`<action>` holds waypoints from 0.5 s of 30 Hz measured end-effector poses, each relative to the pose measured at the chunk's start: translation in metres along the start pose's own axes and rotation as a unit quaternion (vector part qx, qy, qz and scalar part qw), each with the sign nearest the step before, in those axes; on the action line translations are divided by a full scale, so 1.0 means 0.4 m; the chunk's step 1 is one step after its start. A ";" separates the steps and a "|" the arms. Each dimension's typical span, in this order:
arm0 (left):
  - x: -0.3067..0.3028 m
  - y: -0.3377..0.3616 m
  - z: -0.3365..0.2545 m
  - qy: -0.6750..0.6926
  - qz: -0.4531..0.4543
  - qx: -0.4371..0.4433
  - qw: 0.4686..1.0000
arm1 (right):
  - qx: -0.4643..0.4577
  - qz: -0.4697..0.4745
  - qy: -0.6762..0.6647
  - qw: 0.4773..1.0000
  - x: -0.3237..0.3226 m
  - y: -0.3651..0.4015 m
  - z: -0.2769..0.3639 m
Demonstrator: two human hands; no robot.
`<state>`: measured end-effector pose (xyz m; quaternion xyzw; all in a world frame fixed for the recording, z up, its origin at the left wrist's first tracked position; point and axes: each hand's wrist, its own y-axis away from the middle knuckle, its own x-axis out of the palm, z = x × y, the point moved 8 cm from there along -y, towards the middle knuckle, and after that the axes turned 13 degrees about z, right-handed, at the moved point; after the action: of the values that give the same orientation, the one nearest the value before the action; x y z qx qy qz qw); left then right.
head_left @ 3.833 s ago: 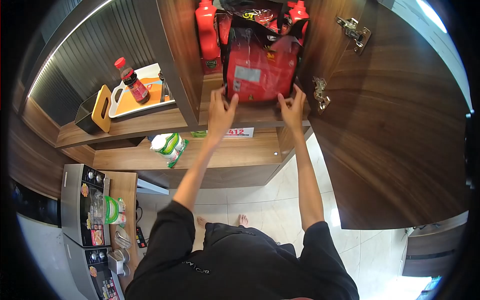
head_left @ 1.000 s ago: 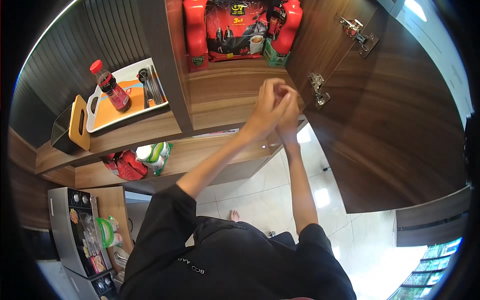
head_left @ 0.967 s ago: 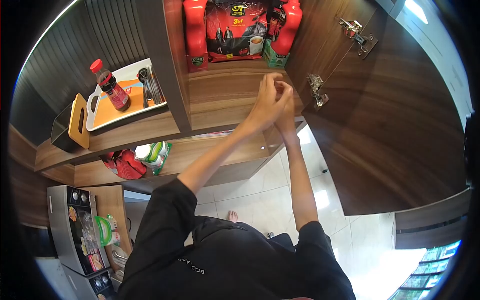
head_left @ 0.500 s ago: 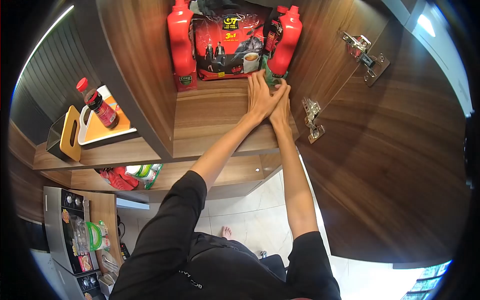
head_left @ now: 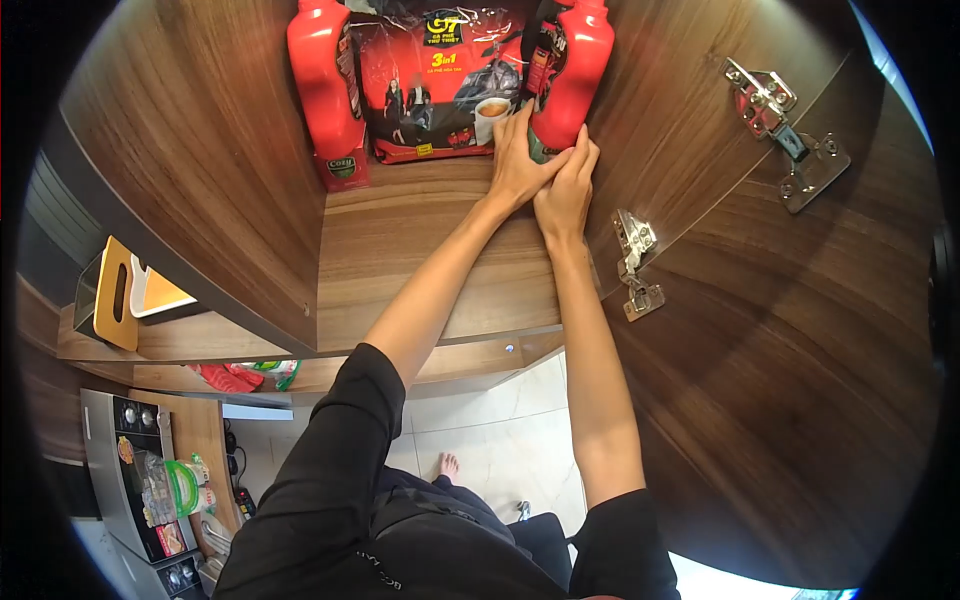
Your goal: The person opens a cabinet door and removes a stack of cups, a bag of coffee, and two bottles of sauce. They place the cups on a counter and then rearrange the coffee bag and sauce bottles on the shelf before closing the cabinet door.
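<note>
Far left, below the shelves, a silver appliance (head_left: 105, 470) with dials, with green-and-clear packages (head_left: 185, 487) just beside. Above, on the long shelf, a dark container (head_left: 87, 290) behind a yellow slotted panel (head_left: 116, 295), then the visible part of a white tray (head_left: 150, 301) with an orange surface. On the lower shelf, red and green packages (head_left: 238, 376), partly hidden.

Inside the open cabinet, at left, an upright left red bottle (head_left: 325, 85), with a red Cozy box (head_left: 343, 170) at its base. Next, a large red-and-black G7 coffee bag (head_left: 435, 105), standing at the back. Down on the tiled floor (head_left: 500, 445), a bare foot (head_left: 449, 466).

At the bag's lower right corner, left hand (head_left: 520, 168) open, fingers spread and pointing up, thumb toward the other hand. Behind those fingers, a dark bottle (head_left: 541, 62) and, lower, a small green box (head_left: 541, 150), mostly covered. Over the box, a right red bottle (head_left: 575, 75), upright. At its lower right side, right hand (head_left: 568, 190), fingers extended, set close together, thumb area meeting the left. Impossible to tell whether squeezing the box between both palms. Farther right, two metal hinges (head_left: 637, 262) and the wide-open cabinet door (head_left: 790, 370).
</note>
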<state>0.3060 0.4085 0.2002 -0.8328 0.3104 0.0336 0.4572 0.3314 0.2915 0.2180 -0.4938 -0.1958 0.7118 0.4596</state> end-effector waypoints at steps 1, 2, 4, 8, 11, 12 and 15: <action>-0.001 -0.002 -0.005 -0.012 0.006 0.004 1.000 | -0.010 -0.007 -0.009 1.000 -0.002 -0.002 -0.001; -0.006 -0.002 -0.006 -0.003 0.006 -0.001 1.000 | -0.012 -0.012 -0.023 1.000 -0.003 -0.002 -0.005; -0.011 0.000 -0.011 0.019 0.006 -0.009 1.000 | -0.017 -0.023 -0.047 0.999 -0.007 0.000 -0.009; -0.027 0.003 -0.018 0.043 -0.005 -0.003 0.999 | -0.048 -0.036 -0.076 0.995 -0.017 0.004 0.006; -0.024 0.004 -0.011 0.054 0.003 0.002 0.999 | -0.061 -0.029 -0.084 0.994 -0.020 0.008 0.010; -0.024 0.003 -0.011 0.050 0.003 0.010 0.999 | -0.060 -0.028 -0.087 0.994 -0.022 0.007 0.011; -0.028 0.004 0.005 0.086 -0.015 -0.017 0.996 | -0.035 -0.035 -0.100 0.994 -0.027 0.005 0.008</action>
<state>0.2965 0.4150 0.2015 -0.8447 0.3356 -0.0401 0.4150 0.3286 0.2819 0.2234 -0.4286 -0.2829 0.7339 0.4445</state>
